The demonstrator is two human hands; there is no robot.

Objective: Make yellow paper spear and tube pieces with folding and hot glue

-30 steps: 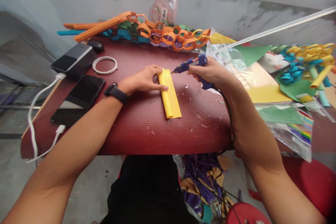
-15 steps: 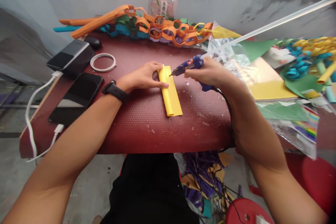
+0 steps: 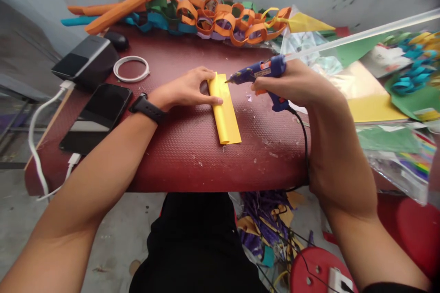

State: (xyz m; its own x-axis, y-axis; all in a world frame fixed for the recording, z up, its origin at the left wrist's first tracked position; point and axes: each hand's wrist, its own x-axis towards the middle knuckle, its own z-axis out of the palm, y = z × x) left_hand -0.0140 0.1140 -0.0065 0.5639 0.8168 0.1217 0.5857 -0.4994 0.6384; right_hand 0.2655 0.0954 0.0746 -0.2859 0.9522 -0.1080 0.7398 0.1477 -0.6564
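Yellow paper (image 3: pixel 229 121), left side rolled, lies mid-table (image 3: pixel 172 146). Left hand (image 3: pixel 187 88): thumb and fingers clamp the roll's far half. Right hand (image 3: pixel 294 83) wrapped around glue gun (image 3: pixel 266 71), nozzle at the flat far-right part; contact unclear. Its black cord (image 3: pixel 305 146) drops to the near edge. Left: phone (image 3: pixel 98 116), dark box (image 3: pixel 85 62), coiled white cable (image 3: pixel 132 69), all clear of the paper. Far: paper chains (image 3: pixel 223 20) cross the table. Right: gold-yellow sheet (image 3: pixel 374 106), plastic packet (image 3: pixel 400 171).

yellow paper (image 3: pixel 230 123): left side rolled, right strip flat, on bench (image 3: pixel 178 146) | blue glue gun (image 3: pixel 264 71): nose down-left, tip at paper, contact unclear
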